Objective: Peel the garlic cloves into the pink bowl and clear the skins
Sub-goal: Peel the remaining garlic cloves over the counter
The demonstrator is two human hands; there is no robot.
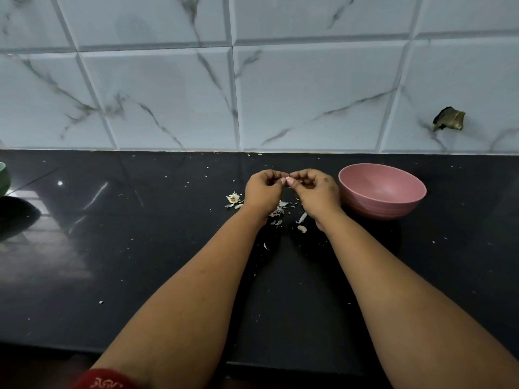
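I see the black counter (140,248) w/ the pink bowl (382,192) just right of my hands, prob. parked there so a clean clove drops straight in; can't see any cloves inside it. Left hand (264,192) and right hand (314,192) meet above the counter, both w/ fingers curled, pinching one garlic clove (289,181) between them to work the skin off. Loose skins (278,211) lie right below, plus the garlic root stub (233,197) left of them, not cleared yet.
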